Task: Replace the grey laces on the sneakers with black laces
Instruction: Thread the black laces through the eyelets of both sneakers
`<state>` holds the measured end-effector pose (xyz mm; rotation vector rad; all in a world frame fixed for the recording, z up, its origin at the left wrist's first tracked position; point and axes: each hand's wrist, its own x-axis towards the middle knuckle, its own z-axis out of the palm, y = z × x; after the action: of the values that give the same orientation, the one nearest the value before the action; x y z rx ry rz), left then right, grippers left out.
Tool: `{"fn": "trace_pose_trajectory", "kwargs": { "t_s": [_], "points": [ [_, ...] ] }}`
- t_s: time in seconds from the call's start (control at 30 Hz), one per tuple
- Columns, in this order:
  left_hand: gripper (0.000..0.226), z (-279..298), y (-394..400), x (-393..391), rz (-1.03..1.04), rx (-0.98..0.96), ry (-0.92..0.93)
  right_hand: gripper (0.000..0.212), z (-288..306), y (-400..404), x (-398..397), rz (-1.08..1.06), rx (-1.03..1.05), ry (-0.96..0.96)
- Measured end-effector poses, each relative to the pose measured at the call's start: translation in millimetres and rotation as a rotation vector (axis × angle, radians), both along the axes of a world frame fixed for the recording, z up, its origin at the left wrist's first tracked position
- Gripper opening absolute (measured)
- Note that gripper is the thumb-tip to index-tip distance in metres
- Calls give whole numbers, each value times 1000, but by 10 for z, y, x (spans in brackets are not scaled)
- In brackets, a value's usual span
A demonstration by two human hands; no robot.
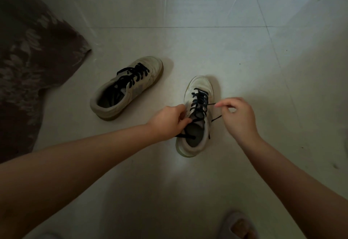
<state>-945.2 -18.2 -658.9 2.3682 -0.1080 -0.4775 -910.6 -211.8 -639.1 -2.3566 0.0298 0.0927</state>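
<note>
Two pale sneakers stand on the tiled floor. The left sneaker [130, 86] lies at an angle, its toe to the upper right, threaded with a black lace [131, 76]. The right sneaker [197, 114] points away from me and carries a black lace [199, 104] through its eyelets. My left hand [169, 122] pinches one end of this lace at the shoe's left side, and a loose end lies over the shoe opening. My right hand [237, 116] pinches the other end, drawn out to the right of the shoe. No grey lace is in view.
A dark patterned cloth [32, 59] covers the left side of the floor. A slippered foot [239, 225] shows at the bottom right edge. Pale floor tiles [188, 12] stretch beyond the shoes.
</note>
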Motion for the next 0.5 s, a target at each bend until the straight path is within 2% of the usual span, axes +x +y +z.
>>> {"fn": "trace_pose_trajectory", "kwargs": {
  "t_s": [0.03, 0.1, 0.17, 0.27, 0.33, 0.4, 0.5],
  "points": [
    [24, 4, 0, 4, -4, 1, 4, 20, 3, -49, 36, -26, -20, 10],
    [25, 0, 4, 16, -7, 9, 10, 14, 48, -84, 57, -19, -81, -108],
    [25, -6, 6, 20, -6, 24, 17, 14, 91, -27, -2, 131, -111, -226],
    [26, -10, 4, 11, -14, 56, 5, 24, 9, 136, -148, 345, -263, -151],
    [26, 0, 0, 9, -24, 82, -10, 18, -77, 193, -194, 383, -290, -177],
    [25, 9, -6, 13, -21, 94, -23, 13, -50, 223, -216, 351, -156, -188],
    [22, 17, -19, 11, -19, 114, -28, 20, 110, 248, -288, 353, 101, -174]
  ]
}}
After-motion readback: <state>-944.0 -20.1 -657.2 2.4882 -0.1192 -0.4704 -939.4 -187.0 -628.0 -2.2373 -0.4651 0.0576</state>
